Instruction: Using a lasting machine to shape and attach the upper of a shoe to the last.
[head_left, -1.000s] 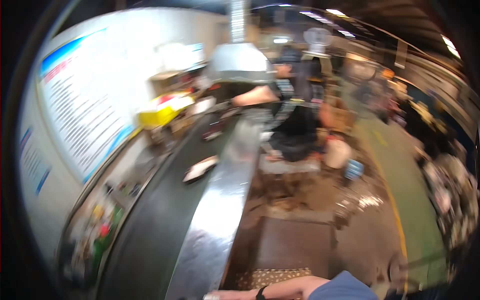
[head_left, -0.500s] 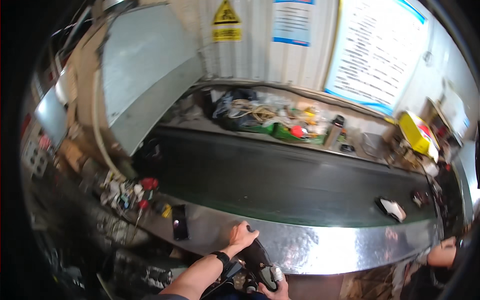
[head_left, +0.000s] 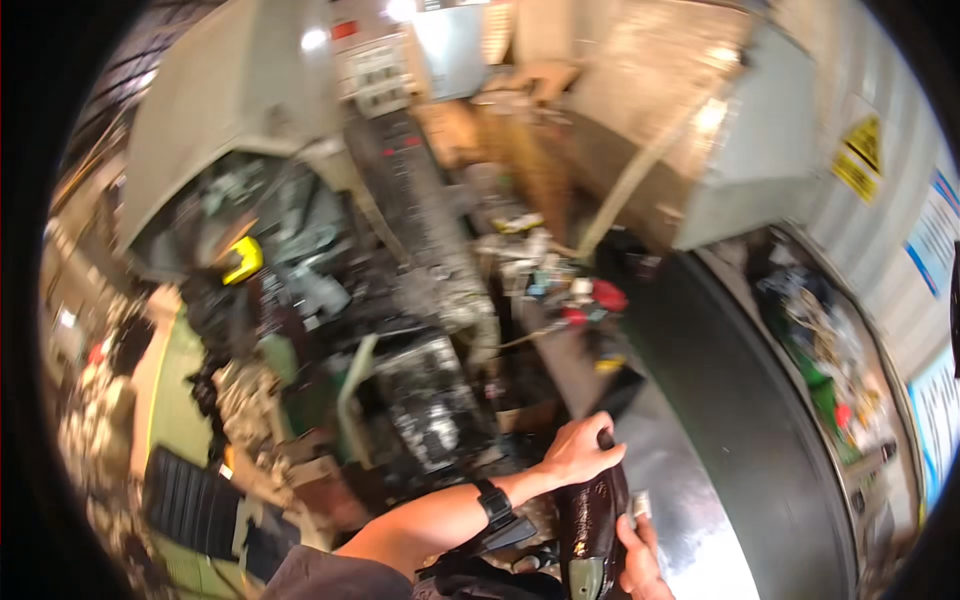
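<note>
Down low, a dark shiny shoe point(head_left: 590, 525) is being held over the silver ledge point(head_left: 690, 520), the left hand point(head_left: 580, 450) fingers wrapped on its top, the right hand point(head_left: 640, 555) fingers curled around its side.

right hand point(head_left: 640, 560) cut off by lower edge

The view has swung left since half a second ago: the belt point(head_left: 760, 400), then stretched across the middle, now curves down the right side, and cluttered machinery point(head_left: 420, 300) fills the centre. The left hand point(head_left: 580, 450), then flat on the steel edge, now grips the top of the dark object point(head_left: 590, 520)
</note>
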